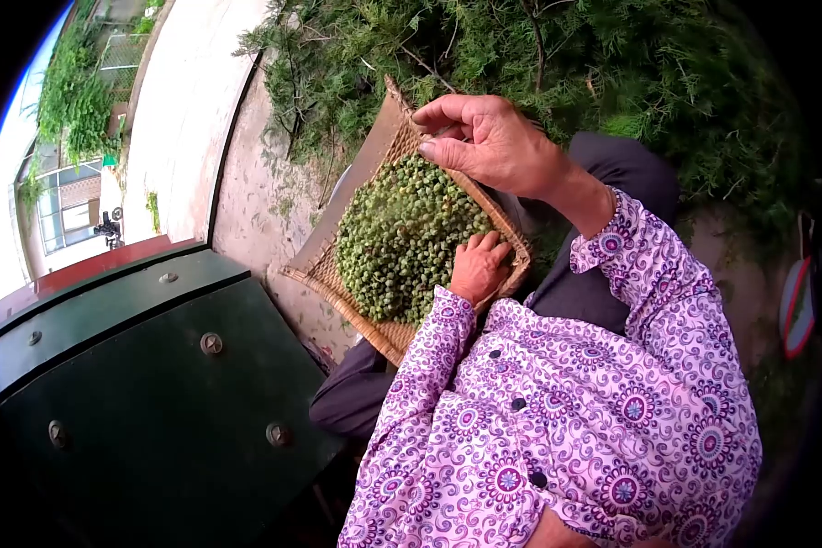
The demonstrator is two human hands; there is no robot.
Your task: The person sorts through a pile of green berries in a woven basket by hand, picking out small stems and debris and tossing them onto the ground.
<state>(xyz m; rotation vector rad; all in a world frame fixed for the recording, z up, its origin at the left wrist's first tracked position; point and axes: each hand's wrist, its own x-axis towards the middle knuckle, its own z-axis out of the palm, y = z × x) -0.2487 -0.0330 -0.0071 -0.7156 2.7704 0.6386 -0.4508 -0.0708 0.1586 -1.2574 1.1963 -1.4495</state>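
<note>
A shallow woven basket [372, 326] tilts in front of my body, heaped with small round green cones or berries [402, 233]. My left hand [480, 267] rests on the near right part of the heap, just inside the rim, its fingers spread a little and slightly bent. Above the basket's far right edge hovers my right hand [489, 142]. Its fingers curl towards the thumb, a visible gap lies between the tips, and I make out nothing held there. Both wrists come out of purple patterned sleeves.
Cut evergreen branches [603, 64] pile up beyond and to the right of the basket. A dark green metal-studded panel [155, 402] stands at my left. Concrete ground [256, 183] shows behind the basket. A red-edged white object [797, 306] lies far right.
</note>
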